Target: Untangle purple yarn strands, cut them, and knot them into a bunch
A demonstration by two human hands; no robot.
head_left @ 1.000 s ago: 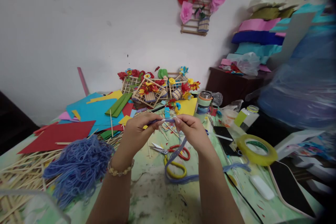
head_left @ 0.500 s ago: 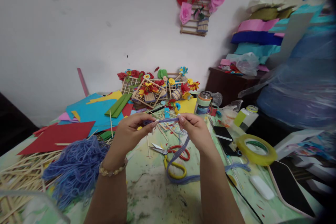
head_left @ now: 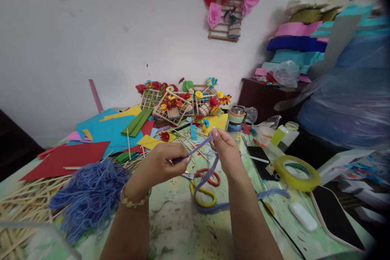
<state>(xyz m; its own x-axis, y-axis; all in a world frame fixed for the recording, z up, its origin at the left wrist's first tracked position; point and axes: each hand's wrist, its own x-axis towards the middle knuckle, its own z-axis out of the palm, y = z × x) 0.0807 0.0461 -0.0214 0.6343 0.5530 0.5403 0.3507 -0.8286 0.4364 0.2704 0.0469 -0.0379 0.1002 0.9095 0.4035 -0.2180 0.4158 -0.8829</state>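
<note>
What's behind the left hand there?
The scissors lie partly behind the left hand: their handles show, but most of the blades are covered. I can't tell what else it hides.

Head-worn view, single; facing forward and down. We look from above the near side of the table (head_left: 175, 221), along the forearms (head_left: 129, 229) to the left hand (head_left: 160, 165) and right hand (head_left: 226, 152), both close and just below centre; beyond the table's far side we take in the wall (head_left: 106, 28), farther off.

From my remote seat I see the left hand (head_left: 166, 164) now lower than the right hand (head_left: 226, 150), tilting the previously near-level blue yarn strand (head_left: 199, 146)
</note>
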